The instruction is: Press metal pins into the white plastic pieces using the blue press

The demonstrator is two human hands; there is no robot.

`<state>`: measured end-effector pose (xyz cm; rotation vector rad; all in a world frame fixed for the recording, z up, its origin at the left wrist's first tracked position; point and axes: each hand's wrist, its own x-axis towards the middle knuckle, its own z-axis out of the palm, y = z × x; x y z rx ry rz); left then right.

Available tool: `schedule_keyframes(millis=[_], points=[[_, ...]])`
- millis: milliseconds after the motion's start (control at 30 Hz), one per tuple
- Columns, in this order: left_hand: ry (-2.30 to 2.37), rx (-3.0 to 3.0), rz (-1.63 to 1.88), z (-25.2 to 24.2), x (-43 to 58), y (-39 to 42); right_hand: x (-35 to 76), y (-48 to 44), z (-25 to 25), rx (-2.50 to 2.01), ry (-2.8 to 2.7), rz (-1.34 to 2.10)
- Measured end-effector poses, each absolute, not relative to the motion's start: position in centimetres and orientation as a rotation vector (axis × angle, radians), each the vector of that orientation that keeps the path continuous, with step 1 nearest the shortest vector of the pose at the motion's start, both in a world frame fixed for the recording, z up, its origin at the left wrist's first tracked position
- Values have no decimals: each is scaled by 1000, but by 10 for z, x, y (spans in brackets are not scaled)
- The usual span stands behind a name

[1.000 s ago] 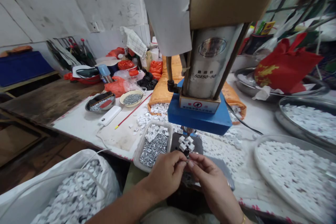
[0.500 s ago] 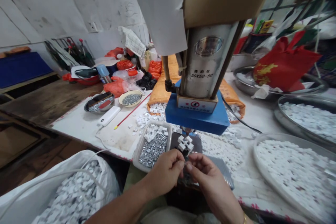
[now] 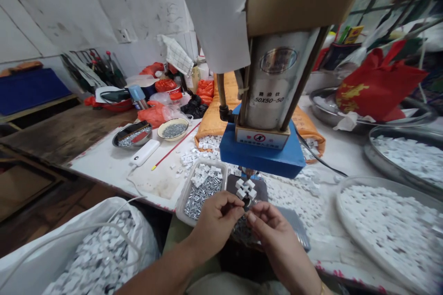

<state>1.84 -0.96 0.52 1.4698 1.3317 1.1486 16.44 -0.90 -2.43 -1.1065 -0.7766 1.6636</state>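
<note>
My left hand [image 3: 219, 214] and my right hand [image 3: 272, 228] meet fingertip to fingertip in front of the press [image 3: 266, 101]. Both are closed in a pinch, and whatever lies between the fingers is too small and hidden to name. Just beyond the fingertips, a cluster of small white plastic pieces [image 3: 245, 188] sits under the press head. Left of it stands a clear plastic tub [image 3: 180, 203] holding metal pins [image 3: 202, 198], with white pieces on top. Below my fingertips, more loose metal bits [image 3: 241, 230] show partly.
A white sack of pieces [image 3: 93, 249] stands at lower left. On the right are a wide tray [image 3: 346, 221] and metal basins [image 3: 375, 152] of white pieces. A bowl of pins [image 3: 173, 130], a white power bank [image 3: 147, 152] and a red stick [image 3: 176, 145] lie on the table.
My left hand's fingers have lifted slightly and opened out a little from a tighter curl. My right hand has barely moved. The view has shifted slightly.
</note>
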Motion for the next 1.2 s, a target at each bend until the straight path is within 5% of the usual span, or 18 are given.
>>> schedule_keyframes(millis=[833,933,1067,1200], points=[[1242,1736,1010,-5,22,-14,166,-10,-21,-1075,-810,1745],[1298,1732,918,-4,18,-16,182,-3,-24,-1223,-1165,1489],[1347,1662,900,-7,13,-17,224,26,-33,-1584,-1631,692],[1350,1625,911,-8,17,-15,247,68,-44,-1683,-1752,497]])
